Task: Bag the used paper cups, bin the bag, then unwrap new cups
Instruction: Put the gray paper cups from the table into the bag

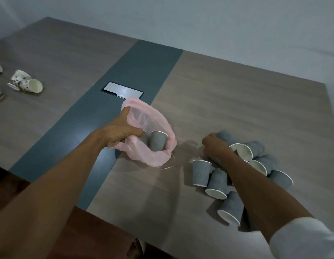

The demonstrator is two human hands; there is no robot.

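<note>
Head view: you look down on a wood-grain table (237, 101) with a dark grey-blue strip running from 12 o'clock toward 7 o'clock.
Left hand: your left hand (118, 131), near the middle of the view, is clenched on the rim of the thin pink plastic bag (155, 156) and holds its mouth open.
Bag: the bag rests on the table just at the strip's right edge, its opening facing you.
Cup in bag: one grey ribbed paper cup (158, 141) stands inside the bag, rim up; a second grey one shows partly behind your thumb.
Right hand: your right hand (215, 147), at 3 o'clock from the bag, is curled on the top cup of the grey paper cup pile (255, 156); its fingers are hidden behind the hand, so I cannot tell whether they grip.
Pile: the grey cups lie mostly on their sides, touching one another, from 3 to 5 o'clock, under and beside your right forearm.
Sleeve: a white sleeve (304, 238) covers your right upper arm at 5 o'clock.
Patterned cups: white paper cups with brown spots (24, 82) lie tipped over at 9 o'clock, well apart from the bag.
Panel: a silver rectangular flap panel (122, 90) is set into the strip, just beyond the bag at 12 o'clock.
</note>
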